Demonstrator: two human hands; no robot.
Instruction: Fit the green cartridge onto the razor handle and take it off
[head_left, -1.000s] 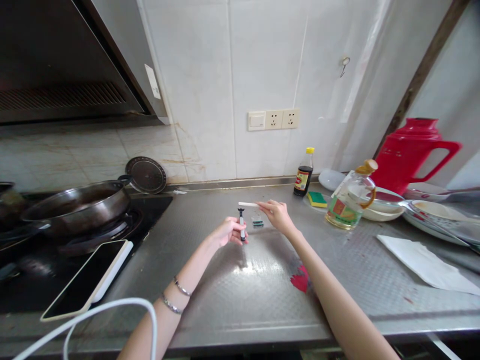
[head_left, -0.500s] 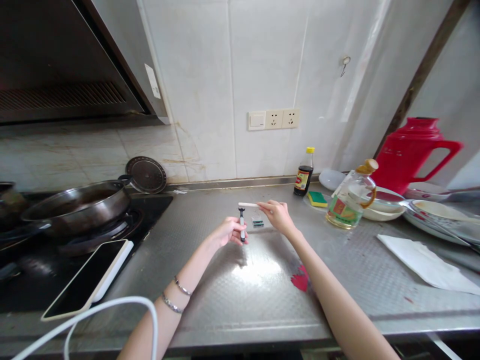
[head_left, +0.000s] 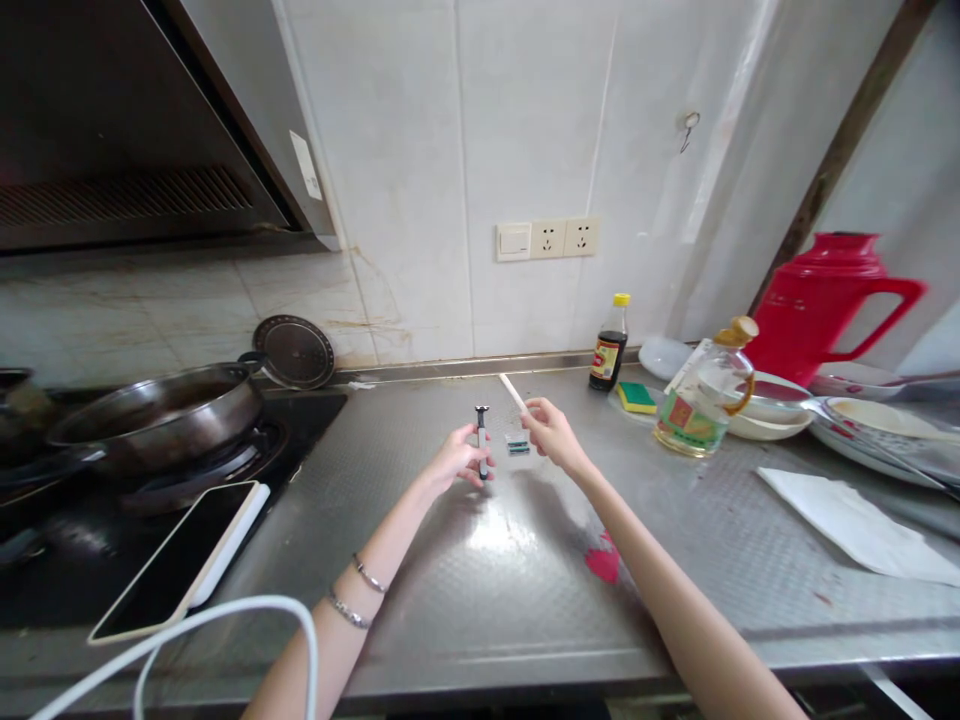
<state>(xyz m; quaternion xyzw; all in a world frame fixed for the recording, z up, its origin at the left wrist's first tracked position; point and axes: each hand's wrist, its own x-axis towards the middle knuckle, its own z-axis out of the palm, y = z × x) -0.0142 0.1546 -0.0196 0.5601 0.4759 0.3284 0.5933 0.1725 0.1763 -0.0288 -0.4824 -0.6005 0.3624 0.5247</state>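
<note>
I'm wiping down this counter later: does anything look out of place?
A phone sits over the cooktop, near a pan: an odd spot for electronics. A red patch, cause unclear, stands out on the steel counter by the right forearm. A razor-like tool seems unusual in a kitchen.

Pale wall tiles (head_left: 390, 180) back a glinting metal counter (head_left: 495, 610), a dark hood (head_left: 112, 110) upper left.
</note>
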